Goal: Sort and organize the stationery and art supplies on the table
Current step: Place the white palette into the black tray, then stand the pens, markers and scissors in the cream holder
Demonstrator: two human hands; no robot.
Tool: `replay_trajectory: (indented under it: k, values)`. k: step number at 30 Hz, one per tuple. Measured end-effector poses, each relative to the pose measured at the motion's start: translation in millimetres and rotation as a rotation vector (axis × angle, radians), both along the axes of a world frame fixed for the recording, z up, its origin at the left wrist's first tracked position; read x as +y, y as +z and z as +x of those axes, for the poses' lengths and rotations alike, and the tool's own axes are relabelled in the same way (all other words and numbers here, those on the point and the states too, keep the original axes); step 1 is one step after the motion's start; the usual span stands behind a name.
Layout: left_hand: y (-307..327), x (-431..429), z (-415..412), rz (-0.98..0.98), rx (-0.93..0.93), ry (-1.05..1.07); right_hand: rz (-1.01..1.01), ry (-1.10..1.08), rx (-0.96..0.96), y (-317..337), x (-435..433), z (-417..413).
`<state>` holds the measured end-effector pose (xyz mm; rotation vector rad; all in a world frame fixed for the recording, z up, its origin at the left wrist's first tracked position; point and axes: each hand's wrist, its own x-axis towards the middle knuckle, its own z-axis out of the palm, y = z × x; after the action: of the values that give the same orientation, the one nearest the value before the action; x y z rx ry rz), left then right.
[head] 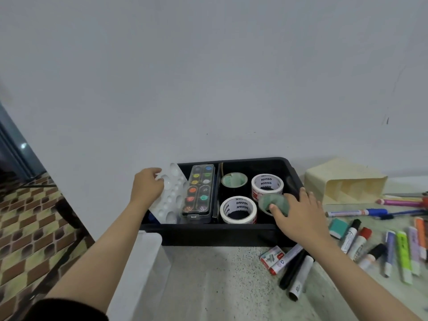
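Head view, left hand: the left hand (147, 185) has its fingers curled on the far left edge of a white palette (170, 198), which stands tilted at the left end of the black bin (208, 235).
Head view, right hand: the right hand (298, 212) cups a blurred green tape roll (274, 202), thumb on its near side, at the bin's near right corner.
Already binned: the watercolour set (199, 192) just right of the palette; two white tape rolls (267, 184); a far green roll (234, 180).
Still loose: markers (356, 239), highlighters (405, 253), teal eraser (338, 227) and staple boxes (274, 257) lie on the table (220, 286) to the right.
Organiser: the beige holder (345, 184) lies tipped at far right, with nothing visible inside.
Progress: probably about halfway, with paints and tapes grouped and the pens left to sort.
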<state>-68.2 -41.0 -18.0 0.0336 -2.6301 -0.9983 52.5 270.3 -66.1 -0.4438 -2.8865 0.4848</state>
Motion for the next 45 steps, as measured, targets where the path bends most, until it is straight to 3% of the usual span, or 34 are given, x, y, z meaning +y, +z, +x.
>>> replay_trajectory:
  k: [7, 11, 13, 15, 19, 23, 29, 35, 37, 41, 45]
  values:
    - [-16, -15, -10, -0.129, -0.093, 0.032, -0.007, -0.014, 0.030, -2, -1, 0]
    - [-11, -10, -8, -0.496, -0.267, 0.109, -0.021, -0.011, 0.046, -3, -1, 1]
    - [-9, 0, -5, -0.610, -0.194, 0.158, -0.023, -0.005, 0.063, -4, 0, 2]
    - [-6, 16, -1, -0.556, -0.051, 0.095, -0.028, 0.012, 0.077, -5, 3, 2]
    - [-5, 62, 9, -0.233, 0.167, -0.222, -0.093, 0.091, 0.152, -8, 16, 7]
    - [-5, 124, 32, 0.066, 0.146, -0.558, -0.248, 0.213, 0.285, -13, 43, 15]
    - [-10, 218, 51, 0.192, 0.065, -0.720, -0.293, 0.205, 0.374, -15, 118, 19]
    - [-16, 306, 54, 0.184, -0.045, -0.744, -0.085, 0.127, 0.351, -7, 214, 6]
    - [-21, 328, 51, 0.056, -0.108, -0.753, -0.066, 0.119, 0.321, -3, 238, -1]
    - [-34, 359, 42, -0.223, -0.167, -0.744, -0.106, 0.016, 0.235, -3, 276, -15]
    - [-40, 377, 31, -0.268, -0.107, -0.666, -0.265, 0.003, 0.159, -5, 297, -25]
